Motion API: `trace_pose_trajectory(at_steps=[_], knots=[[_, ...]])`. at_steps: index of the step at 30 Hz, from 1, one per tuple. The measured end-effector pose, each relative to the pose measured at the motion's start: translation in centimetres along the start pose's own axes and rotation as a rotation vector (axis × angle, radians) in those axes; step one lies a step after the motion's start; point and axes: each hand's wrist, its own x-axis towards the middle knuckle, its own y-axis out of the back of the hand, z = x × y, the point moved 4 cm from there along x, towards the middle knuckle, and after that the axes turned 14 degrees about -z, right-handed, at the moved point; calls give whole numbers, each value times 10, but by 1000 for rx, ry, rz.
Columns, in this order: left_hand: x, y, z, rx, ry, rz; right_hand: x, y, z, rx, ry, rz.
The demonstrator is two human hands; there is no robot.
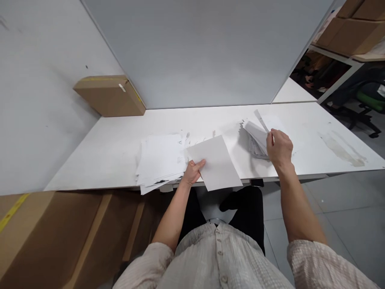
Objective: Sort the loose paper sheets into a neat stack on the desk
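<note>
Sheet of paper (218, 166) is in L hand (192, 172), btwn L stack (162, 156) & R pile (255, 136), its lower end out past the front edge of the white table (114, 144). Risks, my guess: held at one side only, it could sag, bend or slip off the edge if the grip loosens; L stack's uneven, w/ a corner overhanging, so a bump cd slide sheets off; R pile looks loose, so a quick pull might drag extras. L hand: nearly closed, thumb on top, gripping the sheet's L side. R hand (279, 146): fingers curled, pinching a narrow paper strip (261, 119) or sheet edge (can't tell which) over R pile.
</note>
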Motion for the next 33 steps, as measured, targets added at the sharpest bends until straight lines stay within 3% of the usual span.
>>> trace_pose_trajectory(at_steps=[4, 8, 13, 21, 25, 28, 31, 33], knots=[[-2, -4, 0, -36, 24, -28, -46, 16, -52, 330, 85, -70], [-4, -11, -1, -56, 28, -23, -84, -3, -79, 653, 123, -297], [-3, -18, 0, -8, 24, -10, -100, -31, -71, 911, 42, -428], [0, -25, 10, 152, -76, 25, -104, -31, -66, 1020, -26, -479], [-7, -39, 27, 415, -138, 108, -95, -28, -70, 1147, -49, -419], [-17, -55, 48, 577, -324, 164, -86, -32, -71, 1161, -11, -335], [-24, -63, 58, 636, -485, 205, -79, -46, -68, 1189, 1, -269], [-23, -61, 55, 622, -465, 190, -77, -60, -65, 1224, -5, -268]])
